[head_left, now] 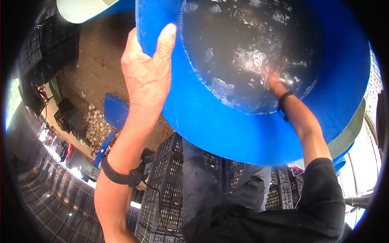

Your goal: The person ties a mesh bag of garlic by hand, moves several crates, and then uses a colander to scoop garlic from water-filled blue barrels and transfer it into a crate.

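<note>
A large blue barrel (pixel 227 129) with murky, rippling water (pixel 219 36) in it fills the upper middle of the view. My left hand (pixel 146 69) grips its left rim, thumb on the inner side and the fingers hidden behind the wall. Down in the water is my right hand (pixel 276 81), wet at the wrist, with splashes and foam around it. Its fingers are under the surface, so what they hold or touch cannot be made out. A black band (pixel 284 106) circles my right wrist, and a black strap (pixel 121 174) is on my left forearm.
Black plastic crates (pixel 162 182) stand below and behind the barrel, close to my legs. On the brown ground at left are a blue shovel (pixel 115 111), a heap of pale small pieces (pixel 96 127) and more dark crates (pixel 71 117). A white container edge (pixel 85 10) shows at upper left.
</note>
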The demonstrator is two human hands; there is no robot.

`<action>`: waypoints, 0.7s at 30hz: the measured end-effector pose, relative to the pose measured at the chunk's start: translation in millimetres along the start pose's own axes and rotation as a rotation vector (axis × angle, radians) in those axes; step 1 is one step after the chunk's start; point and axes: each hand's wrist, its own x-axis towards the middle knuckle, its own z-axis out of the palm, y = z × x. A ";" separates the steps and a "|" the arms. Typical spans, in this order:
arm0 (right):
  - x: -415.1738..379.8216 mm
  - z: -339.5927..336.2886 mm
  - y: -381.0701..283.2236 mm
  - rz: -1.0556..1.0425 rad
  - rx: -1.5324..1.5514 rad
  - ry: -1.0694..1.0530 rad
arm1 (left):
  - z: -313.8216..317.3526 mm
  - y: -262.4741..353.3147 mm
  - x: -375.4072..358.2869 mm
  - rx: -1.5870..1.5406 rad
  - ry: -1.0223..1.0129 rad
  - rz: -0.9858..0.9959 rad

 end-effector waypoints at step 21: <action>-114.2 -153.8 -95.1 0.118 1.233 -0.337 | -7.7 -8.9 2.0 0.307 0.059 0.125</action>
